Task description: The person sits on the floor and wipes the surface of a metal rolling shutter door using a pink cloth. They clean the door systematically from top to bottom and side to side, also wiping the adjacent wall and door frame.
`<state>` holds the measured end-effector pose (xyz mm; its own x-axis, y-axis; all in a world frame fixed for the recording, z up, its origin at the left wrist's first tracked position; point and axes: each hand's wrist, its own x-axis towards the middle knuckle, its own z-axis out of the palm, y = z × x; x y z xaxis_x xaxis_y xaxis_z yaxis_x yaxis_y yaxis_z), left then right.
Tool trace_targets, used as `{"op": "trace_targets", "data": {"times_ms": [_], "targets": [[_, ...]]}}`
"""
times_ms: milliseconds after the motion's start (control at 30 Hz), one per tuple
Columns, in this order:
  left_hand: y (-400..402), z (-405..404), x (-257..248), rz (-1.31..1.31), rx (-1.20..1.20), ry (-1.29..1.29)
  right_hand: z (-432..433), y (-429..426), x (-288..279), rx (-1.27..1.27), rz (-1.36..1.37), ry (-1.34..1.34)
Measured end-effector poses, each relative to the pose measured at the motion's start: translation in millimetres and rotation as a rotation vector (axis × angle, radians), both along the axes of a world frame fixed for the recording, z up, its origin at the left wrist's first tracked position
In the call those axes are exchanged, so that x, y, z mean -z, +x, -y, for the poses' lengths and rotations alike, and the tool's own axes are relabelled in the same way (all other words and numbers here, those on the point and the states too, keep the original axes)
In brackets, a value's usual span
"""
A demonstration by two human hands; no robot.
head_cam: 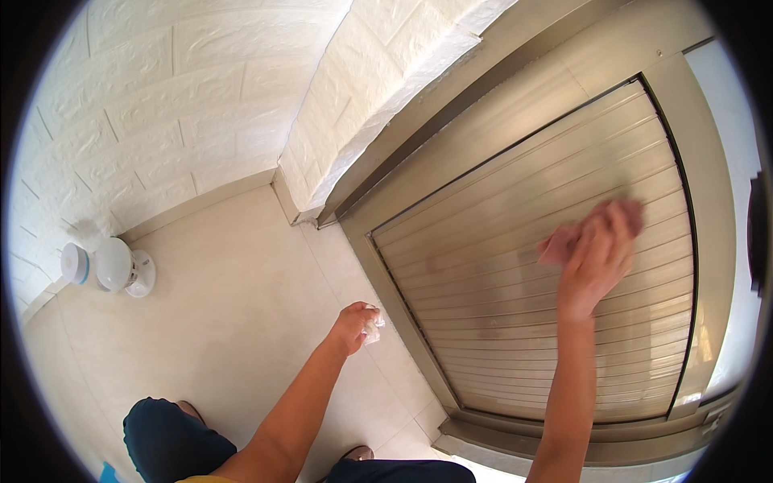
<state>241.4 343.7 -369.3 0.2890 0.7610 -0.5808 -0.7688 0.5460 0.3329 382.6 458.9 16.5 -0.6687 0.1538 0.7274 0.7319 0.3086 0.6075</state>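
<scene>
A ribbed metal door panel [483, 290] in a bronze-coloured frame fills the right side of the head view. My right hand [595, 259] presses a folded pinkish cloth [561, 243] against the upper part of this panel; hand and cloth are blurred. Lower and to the left, over the tiled floor, my left hand [353, 326] grips a crumpled white tissue or thin cloth [372, 329]. The left hand is apart from the door. Its fingertips are partly hidden by the white wad.
White brick-patterned wall covering [211, 78] meets a beige skirting [199, 202] on the left. A white round-headed appliance [115, 265] stands by that wall on the tiled floor [241, 284]. My knee [172, 438] is at the lower left. A dark fitting [756, 235] shows at the right rim.
</scene>
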Motion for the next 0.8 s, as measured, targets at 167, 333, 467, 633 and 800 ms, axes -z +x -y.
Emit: {"op": "trace_targets", "data": {"times_ms": [167,333,467,633,800], "targets": [[4,2,6,-0.033,-0.206,-0.248,-40,-42,19,0.044,0.059,-0.095],[-3,0,-18,-0.030,-0.251,-0.127,-35,-30,134,0.153,0.323,-0.424],[-12,10,-19,-0.021,-0.221,-0.067,-7,-16,227,0.039,0.476,-0.682],[-23,13,-5,-0.034,-0.208,-0.114,53,51,311,0.020,0.592,-0.713],[-29,7,-8,0.074,-0.258,-0.082,95,96,286,0.167,0.516,-0.805]]}}
